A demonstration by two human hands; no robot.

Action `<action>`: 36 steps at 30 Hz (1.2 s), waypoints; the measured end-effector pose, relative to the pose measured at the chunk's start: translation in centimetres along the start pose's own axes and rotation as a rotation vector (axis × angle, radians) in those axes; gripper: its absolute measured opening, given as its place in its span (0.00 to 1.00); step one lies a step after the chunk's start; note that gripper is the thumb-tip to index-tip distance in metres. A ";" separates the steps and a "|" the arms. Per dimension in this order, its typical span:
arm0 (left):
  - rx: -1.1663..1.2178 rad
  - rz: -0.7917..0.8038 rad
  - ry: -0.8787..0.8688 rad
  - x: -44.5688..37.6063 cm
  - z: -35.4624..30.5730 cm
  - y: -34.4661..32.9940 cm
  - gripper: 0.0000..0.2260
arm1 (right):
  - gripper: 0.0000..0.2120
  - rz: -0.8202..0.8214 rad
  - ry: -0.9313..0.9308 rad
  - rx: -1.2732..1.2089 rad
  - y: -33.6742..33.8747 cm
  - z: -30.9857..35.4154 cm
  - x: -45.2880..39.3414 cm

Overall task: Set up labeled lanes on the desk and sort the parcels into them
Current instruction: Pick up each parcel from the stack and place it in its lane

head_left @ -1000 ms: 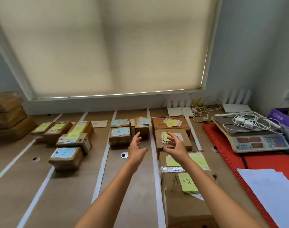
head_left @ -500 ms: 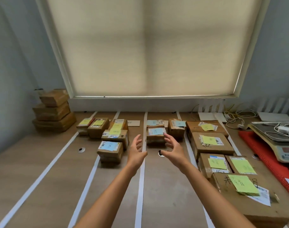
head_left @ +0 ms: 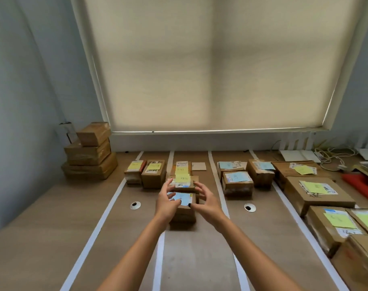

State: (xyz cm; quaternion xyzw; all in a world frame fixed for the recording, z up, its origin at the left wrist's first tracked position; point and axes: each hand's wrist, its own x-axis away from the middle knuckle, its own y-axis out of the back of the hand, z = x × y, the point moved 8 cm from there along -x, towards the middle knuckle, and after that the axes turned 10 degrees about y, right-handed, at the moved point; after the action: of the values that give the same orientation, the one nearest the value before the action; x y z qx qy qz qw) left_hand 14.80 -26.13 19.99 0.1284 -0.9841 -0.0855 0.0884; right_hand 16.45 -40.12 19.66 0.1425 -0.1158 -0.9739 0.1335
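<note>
Small brown cardboard parcel w/ pale blue sticky note on top (head_left: 182, 203): prob. light, stiff-walled, tape maybe slick; best gripped on opposite side faces, not by the note. Squat box, printed label under the note. Sits in the lane between two white tape strips (head_left: 217, 185), nearest of a row; box w/ yellow notes (head_left: 182, 181) just behind. Left hand (head_left: 167, 201) and right hand (head_left: 207, 199) flank it, fingers spread and curved, holding nothing; contact can't tell. Wood desk (head_left: 42, 227) all around.

Pale blue walls (head_left: 27, 85), cream roller blind (head_left: 220, 66) drawn, dim daylight
</note>
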 end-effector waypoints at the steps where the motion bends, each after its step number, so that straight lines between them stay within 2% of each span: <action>1: -0.005 0.012 -0.005 -0.6 0.1 2.0 0.32 | 0.34 -0.022 -0.016 -0.026 -1.9 0.2 -0.8; 8: -0.079 0.022 -0.039 -4.2 0.2 13.5 0.32 | 0.33 -0.110 -0.029 -0.035 -11.9 3.9 -5.1; 18: -0.057 0.023 -0.041 -8.4 0.6 21.0 0.32 | 0.32 -0.087 0.000 -0.005 -18.7 5.4 -10.0; 25: -0.028 -0.023 -0.024 -12.6 1.7 26.6 0.32 | 0.32 0.010 -0.006 -0.035 -24.3 5.4 -15.1; 36: -0.096 -0.047 -0.021 -24.1 2.6 41.1 0.31 | 0.34 -0.002 -0.038 -0.068 -38.9 5.3 -26.1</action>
State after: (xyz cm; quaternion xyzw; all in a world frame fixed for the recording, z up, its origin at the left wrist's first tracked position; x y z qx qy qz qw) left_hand 27.42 19.83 21.69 0.1464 -0.9764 -0.1361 0.0822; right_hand 30.04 4.99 20.83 0.1194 -0.0850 -0.9799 0.1351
